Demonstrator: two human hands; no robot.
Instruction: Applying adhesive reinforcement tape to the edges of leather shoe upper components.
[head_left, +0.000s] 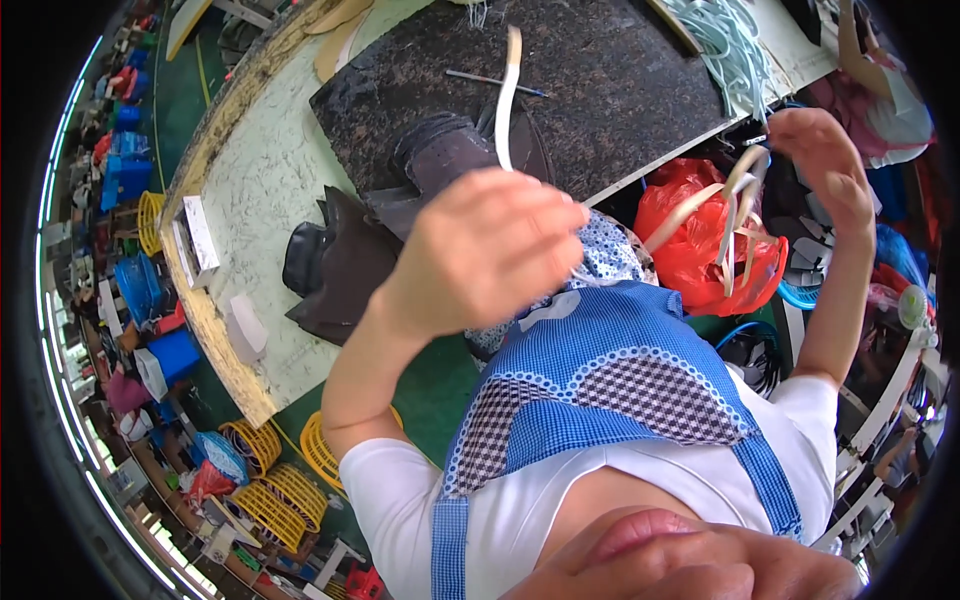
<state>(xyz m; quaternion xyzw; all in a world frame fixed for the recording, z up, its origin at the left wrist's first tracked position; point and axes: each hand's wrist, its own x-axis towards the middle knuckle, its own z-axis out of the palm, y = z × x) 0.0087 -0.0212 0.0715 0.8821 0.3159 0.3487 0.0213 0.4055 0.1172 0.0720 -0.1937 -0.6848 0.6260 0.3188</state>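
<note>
My left hand (pixel 490 250) is raised before my chest, its fingers curled and slightly blurred. A narrow pale strip (pixel 507 100) with a tan end sticks up from behind it, and the fingers look closed on it. Past that hand lie dark brown leather-like pieces (pixel 435 160), shaped like shoe uppers; another dark piece (pixel 345 265) lies to the left. On the right, my right hand (pixel 825 165) is lifted with loosely bent fingers and a gap by the thumb. Beside it, looped pale strips (pixel 735 195) rise over a red plastic bag (pixel 670 205); I see no grip on them.
A dark speckled slab (pixel 610 90) rests on the pale worktable (pixel 250 150), with a pen (pixel 495 83) on it. Light blue cords (pixel 730 45) heap at the far right. Yellow baskets (pixel 285 505) stand at the lower left. Another person (pixel 885 100) is at the upper right.
</note>
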